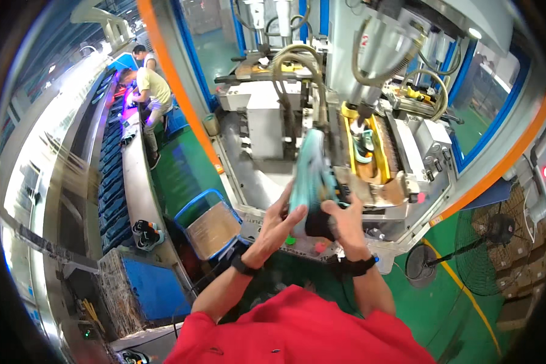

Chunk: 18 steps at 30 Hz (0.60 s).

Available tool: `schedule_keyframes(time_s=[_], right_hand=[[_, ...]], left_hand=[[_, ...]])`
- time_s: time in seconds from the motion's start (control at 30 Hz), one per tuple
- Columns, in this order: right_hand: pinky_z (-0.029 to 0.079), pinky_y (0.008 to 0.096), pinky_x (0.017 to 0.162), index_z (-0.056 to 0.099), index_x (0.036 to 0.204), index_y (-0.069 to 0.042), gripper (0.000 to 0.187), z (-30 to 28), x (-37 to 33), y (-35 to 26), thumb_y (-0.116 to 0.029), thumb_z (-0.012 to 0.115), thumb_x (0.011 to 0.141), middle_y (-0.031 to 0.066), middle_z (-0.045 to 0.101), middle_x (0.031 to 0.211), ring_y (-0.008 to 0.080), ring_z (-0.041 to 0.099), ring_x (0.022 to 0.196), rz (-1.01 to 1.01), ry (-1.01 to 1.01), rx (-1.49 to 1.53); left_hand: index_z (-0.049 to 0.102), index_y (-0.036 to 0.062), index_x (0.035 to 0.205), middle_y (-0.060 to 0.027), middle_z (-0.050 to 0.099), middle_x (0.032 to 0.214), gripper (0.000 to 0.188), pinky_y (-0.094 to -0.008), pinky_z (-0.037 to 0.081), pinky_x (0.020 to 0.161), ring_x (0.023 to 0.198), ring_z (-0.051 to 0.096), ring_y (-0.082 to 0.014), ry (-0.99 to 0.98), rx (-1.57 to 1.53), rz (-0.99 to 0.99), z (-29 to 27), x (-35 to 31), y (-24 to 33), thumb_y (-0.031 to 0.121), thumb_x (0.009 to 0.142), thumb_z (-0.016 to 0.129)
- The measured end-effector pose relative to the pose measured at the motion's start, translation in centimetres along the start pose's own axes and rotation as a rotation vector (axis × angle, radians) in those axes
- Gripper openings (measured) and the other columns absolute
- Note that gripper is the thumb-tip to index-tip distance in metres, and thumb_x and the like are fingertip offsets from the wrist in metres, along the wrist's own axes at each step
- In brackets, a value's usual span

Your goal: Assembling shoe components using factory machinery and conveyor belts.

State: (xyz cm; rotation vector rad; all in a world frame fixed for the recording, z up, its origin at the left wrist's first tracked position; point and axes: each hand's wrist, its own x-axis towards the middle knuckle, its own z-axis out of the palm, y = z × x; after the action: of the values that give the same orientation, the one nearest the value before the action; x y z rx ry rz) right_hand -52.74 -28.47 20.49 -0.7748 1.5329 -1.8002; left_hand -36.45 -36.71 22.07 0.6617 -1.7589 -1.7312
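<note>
Between my two hands is a teal shoe (309,176), slightly blurred, its teal end pointing away from me and its dark end close to my palms. My left hand (272,233) grips its left side, thumb laid across it. On the other side my right hand (347,225) has its thumb against the shoe, with the fingers partly hidden. Just beyond stands a pressing machine. Its right-hand station, with yellow side pads (379,145), holds another shoe (364,147) under a metal cylinder (370,67).
Left, a conveyor (141,182) carries dark trays, with a black-and-white shoe (147,235) on its near end. A blue-framed cart (211,229) stands beside it. Two people (153,91) work farther up the line. At right are a black fan (497,233) and a grey bucket (420,267).
</note>
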Motion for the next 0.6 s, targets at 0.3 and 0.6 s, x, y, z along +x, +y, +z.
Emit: schedule_keyframes(time_s=[0.3, 0.6], right_hand=[[0.047, 0.0287, 0.086, 0.054, 0.125, 0.004, 0.055, -14.9, 2.5, -0.5, -0.007, 0.065, 0.072, 0.0077, 0.061, 0.106, 0.0158, 0.058, 0.093, -0.225, 0.571, -0.194], [0.044, 0.0302, 0.094, 0.05, 0.126, 0.008, 0.061, -20.6, 2.7, -2.0, -0.004, 0.064, 0.068, 0.0101, 0.058, 0.114, 0.0186, 0.056, 0.1, -0.175, 0.79, -0.371]], left_hand=[[0.057, -0.0049, 0.116, -0.0255, 0.068, 0.097, 0.058, -0.0407, 0.05, 0.084, 0.096, 0.066, -0.0366, 0.178, 0.344, 0.012, 8.9, 28.0, -12.4, 0.035, 0.077, 0.074], [0.038, -0.0076, 0.134, -0.0292, 0.047, 0.133, 0.064, -0.0492, 0.042, 0.1, 0.12, 0.049, -0.045, 0.3, 0.67, -0.194, 12.4, 40.2, -20.0, 0.012, 0.077, 0.059]])
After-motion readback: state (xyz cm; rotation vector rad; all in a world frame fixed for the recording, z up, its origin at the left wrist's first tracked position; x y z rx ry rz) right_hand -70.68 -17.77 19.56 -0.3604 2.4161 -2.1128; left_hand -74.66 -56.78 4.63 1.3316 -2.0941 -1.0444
